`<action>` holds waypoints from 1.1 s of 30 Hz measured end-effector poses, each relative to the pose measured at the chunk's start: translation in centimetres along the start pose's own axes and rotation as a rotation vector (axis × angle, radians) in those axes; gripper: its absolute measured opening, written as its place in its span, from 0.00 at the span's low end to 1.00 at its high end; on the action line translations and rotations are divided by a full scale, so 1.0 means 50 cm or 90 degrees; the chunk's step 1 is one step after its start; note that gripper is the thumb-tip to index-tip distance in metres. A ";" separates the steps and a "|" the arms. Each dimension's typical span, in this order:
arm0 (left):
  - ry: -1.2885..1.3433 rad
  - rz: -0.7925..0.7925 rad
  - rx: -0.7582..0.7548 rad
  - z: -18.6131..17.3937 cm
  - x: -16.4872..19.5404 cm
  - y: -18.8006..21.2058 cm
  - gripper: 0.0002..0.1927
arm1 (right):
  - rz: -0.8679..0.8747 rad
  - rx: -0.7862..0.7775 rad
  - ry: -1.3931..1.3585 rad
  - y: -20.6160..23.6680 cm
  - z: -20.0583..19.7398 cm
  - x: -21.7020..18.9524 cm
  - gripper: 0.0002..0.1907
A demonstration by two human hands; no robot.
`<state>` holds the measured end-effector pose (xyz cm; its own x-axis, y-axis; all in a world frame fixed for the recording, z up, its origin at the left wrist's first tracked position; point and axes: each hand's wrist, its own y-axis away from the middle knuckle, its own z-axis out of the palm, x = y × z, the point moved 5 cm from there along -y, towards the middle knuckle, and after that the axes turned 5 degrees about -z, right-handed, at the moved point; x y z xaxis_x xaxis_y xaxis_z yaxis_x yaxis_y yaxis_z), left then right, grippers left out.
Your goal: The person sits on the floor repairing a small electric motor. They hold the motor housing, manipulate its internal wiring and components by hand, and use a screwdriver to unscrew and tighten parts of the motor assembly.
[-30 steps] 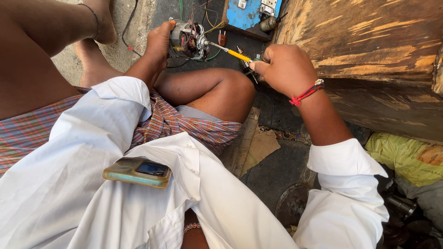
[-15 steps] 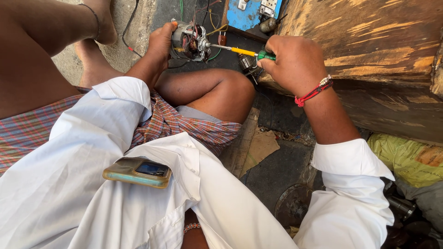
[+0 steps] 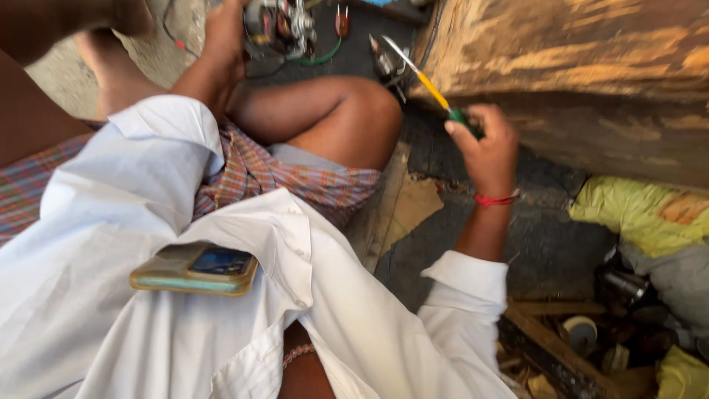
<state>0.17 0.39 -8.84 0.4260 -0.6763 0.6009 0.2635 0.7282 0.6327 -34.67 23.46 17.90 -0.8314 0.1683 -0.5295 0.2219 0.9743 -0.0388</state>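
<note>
Left hand (image 3: 225,33), closed on the motor (image 3: 281,26), at the top edge of view on the floor. Right hand (image 3: 484,144), gripping the screwdriver (image 3: 425,77), close beside the wooden block (image 3: 576,74); open floor lies between knee and block. Since half a second ago the screwdriver tip has lifted off the motor, the hand drawn back.

rough weathered wooden block (image 3: 591,81), glossy plastic-handled metal screwdriver (image 3: 428,83), smooth white cloth shirt (image 3: 148,332), glossy phone (image 3: 196,267).

Motor (image 3: 279,28) left of screwdriver (image 3: 432,87); phone (image 3: 196,268) on shirt (image 3: 111,244).
</note>
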 end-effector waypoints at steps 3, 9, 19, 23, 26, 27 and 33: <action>-0.021 0.010 0.013 -0.007 -0.013 0.001 0.20 | 0.166 0.060 -0.011 0.123 0.091 0.151 0.19; -0.044 0.024 -0.018 0.011 -0.007 0.003 0.21 | 0.197 0.015 0.022 0.198 0.278 0.310 0.21; -0.067 -0.015 0.033 0.018 0.000 0.006 0.19 | 0.047 0.200 0.075 0.035 0.244 0.172 0.10; -0.027 0.012 0.005 0.032 0.003 0.008 0.18 | -0.037 0.155 -0.199 -0.091 0.291 -0.021 0.10; 0.001 0.022 -0.017 0.041 0.010 0.008 0.18 | -0.117 0.057 -0.332 -0.180 0.344 -0.156 0.14; 0.000 0.024 -0.016 0.045 0.013 0.008 0.18 | -0.138 0.034 -0.339 -0.202 0.357 -0.187 0.16; -0.023 0.011 -0.004 0.046 0.019 0.010 0.19 | -0.125 -0.003 -0.269 -0.243 0.383 -0.224 0.11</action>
<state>-1.26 -0.14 -6.84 0.3990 -0.6667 0.6295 0.2616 0.7408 0.6187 -18.31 6.90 8.08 -0.5768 -0.0951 -0.8113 0.0779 0.9823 -0.1705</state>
